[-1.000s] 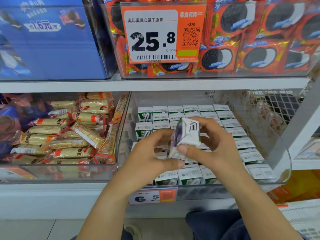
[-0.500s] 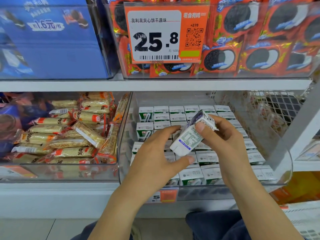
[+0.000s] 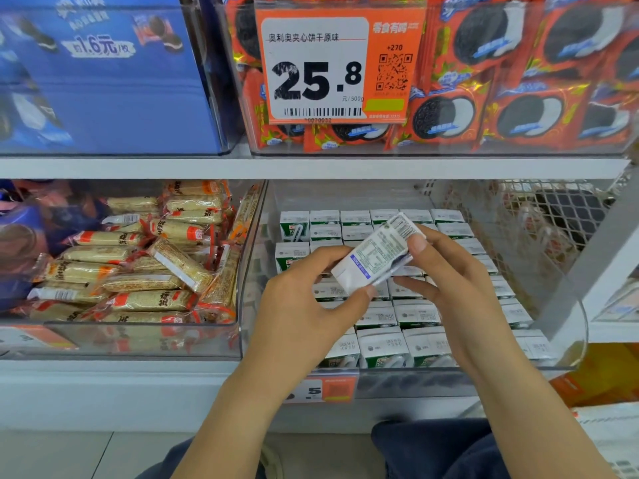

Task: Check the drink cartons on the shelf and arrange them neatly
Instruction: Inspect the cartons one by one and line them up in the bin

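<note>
1. Above the clear bin of drink cartons, head view: one carton was held clear of the rows, tilted, with its printed nutrition panel facing up.
2. Left hand: thumb and fingers pinched the lower end of the held carton. Right hand: the thumb pressed the upper end; the remaining fingers were loosely curled under and beside it.
3. Stock in the bin: white-and-green cartons stood upright in rows, tops up, running from the bin's front wall to its back.
4. Left of the bin: wrapped snack bars lay loosely piled in a neighbouring bin. Above the bin: a price tag fronted the red biscuit packs.
5. Handling note (judgement): the panel should be read without squeezing the carton, then the carton turned upright and returned to an open slot, matching its neighbours' facing.
6. Not determinable: the slot the carton belonged to, hidden beneath the hands; the small print, too fine to read; the price label below the bin's front, partly covered by the left forearm.
</note>
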Tool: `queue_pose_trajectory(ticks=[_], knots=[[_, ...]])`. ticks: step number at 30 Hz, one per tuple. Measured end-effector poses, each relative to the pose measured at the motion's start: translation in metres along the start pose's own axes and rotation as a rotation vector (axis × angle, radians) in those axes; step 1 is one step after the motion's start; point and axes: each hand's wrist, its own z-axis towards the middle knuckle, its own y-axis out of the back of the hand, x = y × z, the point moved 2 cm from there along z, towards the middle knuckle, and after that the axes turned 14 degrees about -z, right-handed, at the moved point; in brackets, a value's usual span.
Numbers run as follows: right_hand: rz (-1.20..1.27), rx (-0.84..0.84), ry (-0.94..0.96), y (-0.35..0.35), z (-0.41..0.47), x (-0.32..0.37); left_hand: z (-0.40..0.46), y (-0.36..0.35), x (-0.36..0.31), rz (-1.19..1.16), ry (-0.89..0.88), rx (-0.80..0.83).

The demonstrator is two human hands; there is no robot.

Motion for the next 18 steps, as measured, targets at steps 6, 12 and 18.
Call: queue_pose_trajectory(ticks=[6, 12, 18], knots=[[0.090, 0.026, -0.020, 0.0029, 0.0020, -0.0025, 0.0035, 0.0019, -0.0060, -0.286, 0.104, 0.011], [0.139, 0.059, -0.027, 0.0010, 0.0020, -0.0029, 0.0050, 0.0037, -0.0057, -0.541, 0.274, 0.004], [0.076, 0.009, 0.073, -0.0002, 0.0016, -0.0047, 0.0053, 0.0023, -0.0009, -0.623, 0.327, 0.002]])
